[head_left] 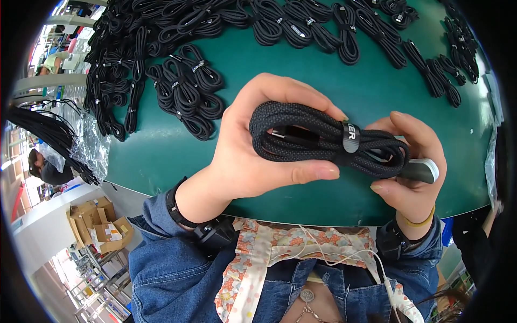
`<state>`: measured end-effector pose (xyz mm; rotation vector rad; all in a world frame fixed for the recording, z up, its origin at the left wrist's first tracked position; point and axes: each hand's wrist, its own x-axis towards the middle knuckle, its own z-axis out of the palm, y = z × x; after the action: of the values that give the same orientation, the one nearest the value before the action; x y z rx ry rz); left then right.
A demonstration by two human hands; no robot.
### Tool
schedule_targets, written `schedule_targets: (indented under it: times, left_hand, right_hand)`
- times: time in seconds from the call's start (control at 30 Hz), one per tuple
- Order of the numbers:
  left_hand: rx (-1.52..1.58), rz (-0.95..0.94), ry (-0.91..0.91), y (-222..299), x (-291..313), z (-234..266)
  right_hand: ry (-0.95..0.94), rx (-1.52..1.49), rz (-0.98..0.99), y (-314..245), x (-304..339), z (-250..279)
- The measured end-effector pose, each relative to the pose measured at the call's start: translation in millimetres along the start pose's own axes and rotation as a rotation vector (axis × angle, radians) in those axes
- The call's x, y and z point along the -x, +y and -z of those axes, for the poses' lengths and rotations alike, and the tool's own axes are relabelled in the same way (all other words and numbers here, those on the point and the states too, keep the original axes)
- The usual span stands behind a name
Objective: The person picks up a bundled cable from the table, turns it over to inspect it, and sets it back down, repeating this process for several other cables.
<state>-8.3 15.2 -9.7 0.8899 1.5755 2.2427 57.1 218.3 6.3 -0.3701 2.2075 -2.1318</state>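
Note:
A bundle of black braided cable (291,116), coiled into long loops, is held up over the table in front of me. A dark strap (351,137) with pale lettering circles its middle. Inside the left loop a connector with a metal tip (296,135) shows. My left hand (245,145) is closed round the left part of the coil, thumb below and fingers above. Curled at the coil's right end, my right hand (417,151) grips a small dark grey piece with a pale edge (421,170). What exactly that piece is, I cannot make out.
Many similar coiled black cables (188,81) lie along the far and left parts of the green table (301,70), with more at the right. Loose black cables (48,137) and clear plastic hang off the left side. Cardboard boxes (102,226) stand lower left. People are nearby.

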Motion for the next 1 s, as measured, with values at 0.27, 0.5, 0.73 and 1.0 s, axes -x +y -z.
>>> schedule_targets:
  times: [0.27,0.5,0.73,1.0]
  left_hand:
    - [-0.049,-0.061,-0.037,0,0,2]
    - [0.098,0.161,0.065,5,1,1]
    - [0.178,0.204,0.191,3,-2,-11]
    - [0.231,0.330,-0.002,6,5,-4]
  right_hand:
    - [0.074,-0.023,-0.035,-5,-1,-7]
    - [-0.023,0.018,0.134,2,-2,-3]
    - [0.086,-0.024,0.120,1,0,-3]
    - [0.174,-0.305,-0.270,-4,4,-1]
